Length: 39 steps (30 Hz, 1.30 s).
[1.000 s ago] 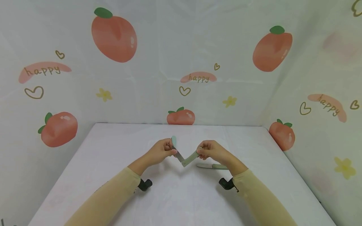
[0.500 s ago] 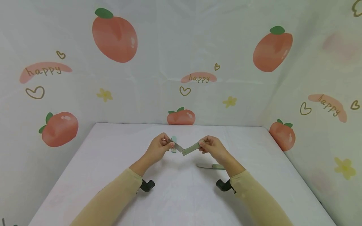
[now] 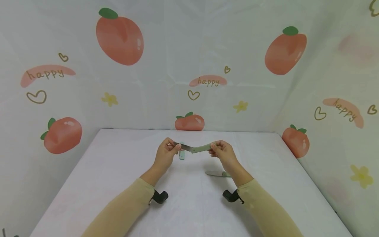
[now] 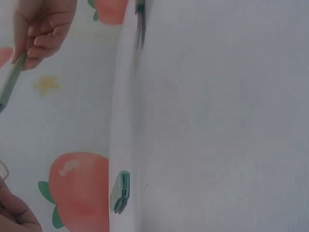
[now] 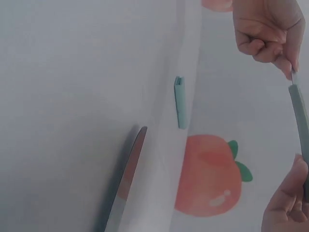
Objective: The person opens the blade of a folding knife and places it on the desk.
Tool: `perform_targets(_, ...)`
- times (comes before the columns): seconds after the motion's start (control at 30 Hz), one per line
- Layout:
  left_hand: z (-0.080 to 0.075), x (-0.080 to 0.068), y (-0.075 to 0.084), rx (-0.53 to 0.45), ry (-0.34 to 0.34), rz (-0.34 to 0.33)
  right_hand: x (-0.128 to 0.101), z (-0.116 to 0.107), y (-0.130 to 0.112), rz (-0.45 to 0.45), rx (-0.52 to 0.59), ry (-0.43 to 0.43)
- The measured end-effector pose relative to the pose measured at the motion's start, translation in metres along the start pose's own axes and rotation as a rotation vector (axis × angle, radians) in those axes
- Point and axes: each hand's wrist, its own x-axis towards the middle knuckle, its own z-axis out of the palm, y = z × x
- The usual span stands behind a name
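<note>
Only head view shows both hands (image 3: 192,152) gripping knife (image 3: 193,148).

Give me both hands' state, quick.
Left hand: pinching the blade end of the folding knife.
Right hand: pinching the knife's green handle end.

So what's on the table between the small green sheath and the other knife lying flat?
Nothing: between the sheath and the flat knife the table is bare, clearest in the head view.
</note>
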Motion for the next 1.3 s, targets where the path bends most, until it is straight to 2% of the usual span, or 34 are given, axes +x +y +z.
perform_targets(0.23, 0.012, 0.002, -0.005, -0.098, 0.118, -0.028, 0.001, 0.007, 0.000, 0.007, 0.092, 0.089)
perform_targets(0.37, 0.020, 0.001, -0.004, -0.145, 0.194, -0.054, 0.002, 0.011, 0.000, 0.029, 0.182, 0.133)
perform_targets(0.5, 0.025, 0.000, -0.003, -0.205, 0.242, -0.069, 0.003, 0.014, 0.000, 0.030, 0.251, 0.141)
perform_targets(0.57, 0.026, 0.000, -0.003, -0.199, 0.248, -0.069, 0.003, 0.013, 0.000, 0.029, 0.255, 0.134)
perform_targets(0.8, 0.015, -0.001, -0.006, -0.075, 0.197, -0.097, 0.003, 0.003, 0.003, -0.002, 0.152, 0.015)
perform_targets(1.07, 0.002, -0.002, -0.003, -0.046, 0.115, -0.171, 0.003, -0.013, 0.005, 0.001, -0.015, -0.151)
perform_targets(1.3, -0.007, -0.005, -0.006, -0.011, 0.031, -0.246, 0.001, -0.024, 0.005, 0.007, -0.086, -0.253)
